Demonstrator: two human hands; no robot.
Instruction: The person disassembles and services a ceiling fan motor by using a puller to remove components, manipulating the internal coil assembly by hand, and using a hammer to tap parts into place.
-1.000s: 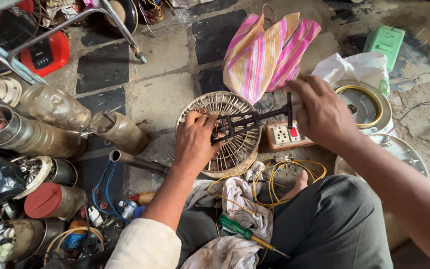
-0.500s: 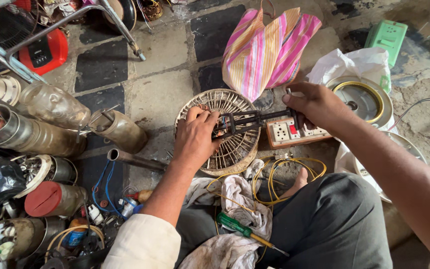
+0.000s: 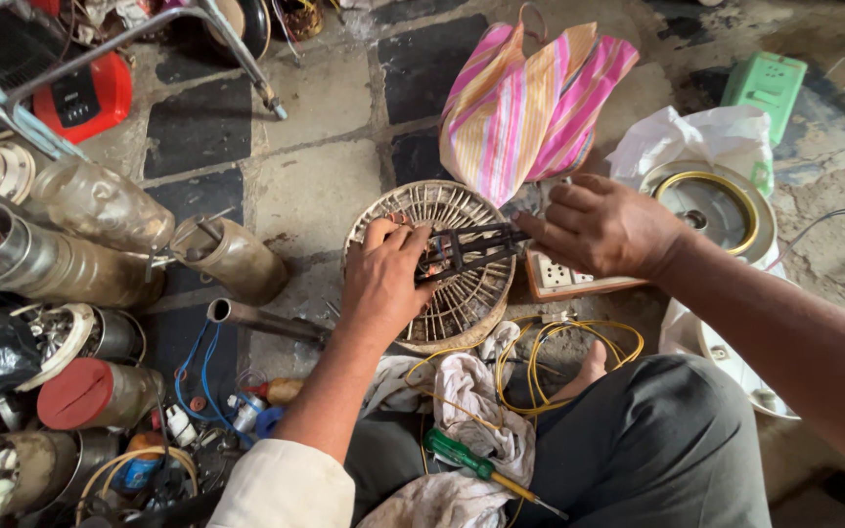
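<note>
The left hand [image 3: 383,279] pinches one end of a black metal frame [image 3: 469,251] and the right hand [image 3: 603,227] grips its other end, over a round white fan grille [image 3: 462,303] on the floor, beside a striped pink bag [image 3: 525,98].

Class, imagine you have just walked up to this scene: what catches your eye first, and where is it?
Two hands meet at the centre: the left hand and right hand grip a black metal frame over a round cream fan grille on the tiled floor. Just behind lies a bright pink striped bag. Dusty metal cylinders crowd the left side.
</note>
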